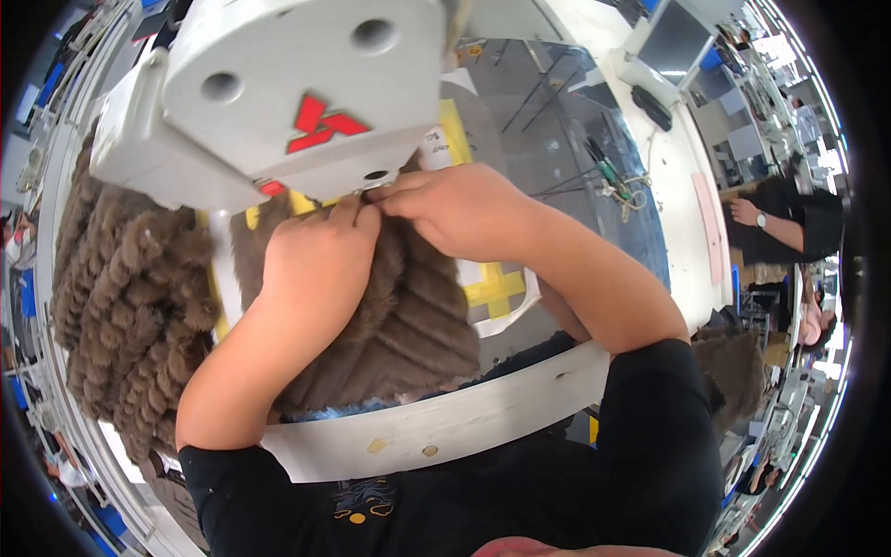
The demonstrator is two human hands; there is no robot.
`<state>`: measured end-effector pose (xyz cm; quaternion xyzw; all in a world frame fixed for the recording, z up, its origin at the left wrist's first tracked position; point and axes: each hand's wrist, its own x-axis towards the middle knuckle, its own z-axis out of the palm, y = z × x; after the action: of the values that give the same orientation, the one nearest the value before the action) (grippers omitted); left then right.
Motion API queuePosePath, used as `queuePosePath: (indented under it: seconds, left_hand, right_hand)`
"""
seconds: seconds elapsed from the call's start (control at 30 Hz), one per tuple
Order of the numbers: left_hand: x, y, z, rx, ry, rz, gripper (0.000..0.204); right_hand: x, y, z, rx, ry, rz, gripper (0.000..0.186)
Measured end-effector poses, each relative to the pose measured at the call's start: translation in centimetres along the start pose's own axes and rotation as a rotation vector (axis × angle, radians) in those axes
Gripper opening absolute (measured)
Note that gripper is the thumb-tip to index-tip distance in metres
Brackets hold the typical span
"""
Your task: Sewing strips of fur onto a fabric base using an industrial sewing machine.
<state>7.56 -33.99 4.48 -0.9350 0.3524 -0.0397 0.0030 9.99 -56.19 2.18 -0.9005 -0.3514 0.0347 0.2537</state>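
A brown fur piece (408,325) with ribbed seams lies under the head of a grey-white sewing machine (232,121). My left hand (320,255) rests on the fur, its fingers bent and closed on the edge by the machine's needle area. My right hand (459,212) comes in from the right, thumb and fingers pinched together at the same edge, close to a small metal part (376,192). The fingertips of both hands nearly meet there. The machine head and my fingers hide the needle and most of the gripped edge.
A heap of brown fur (139,316) lies at the left. On the glassy grey tabletop (548,121) sit yellow tape (497,288) and a green-handled tool (608,172) with cord. A monitor (664,42) stands at the far right. Another person's hand (744,212) shows at the right.
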Motion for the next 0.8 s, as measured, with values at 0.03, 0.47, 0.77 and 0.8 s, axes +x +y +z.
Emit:
queuePosePath:
  seconds: [0.03, 0.47, 0.77, 0.8]
  left_hand:
    - [0.1, 0.1, -0.1, 0.006, -0.018, -0.002, 0.020]
    - [-0.1, 1.2, -1.1, 0.014, 0.029, 0.109, 0.018]
    - [-0.9, 1.3, -1.1, 0.077, -0.021, 0.111, 0.020]
    - [-1.0, 1.3, -1.1, 0.077, -0.011, 0.129, 0.021]
  right_hand:
    - [-0.1, 0.1, 0.1, -0.014, 0.008, 0.015, 0.039]
    - [-1.0, -0.4, -0.6, 0.070, -0.084, 0.001, 0.037]
    - [-0.9, -1.5, -1.7, 0.049, -0.189, 0.035, 0.038]
    - [-0.9, -1.5, -1.7, 0.050, -0.187, 0.023, 0.038]
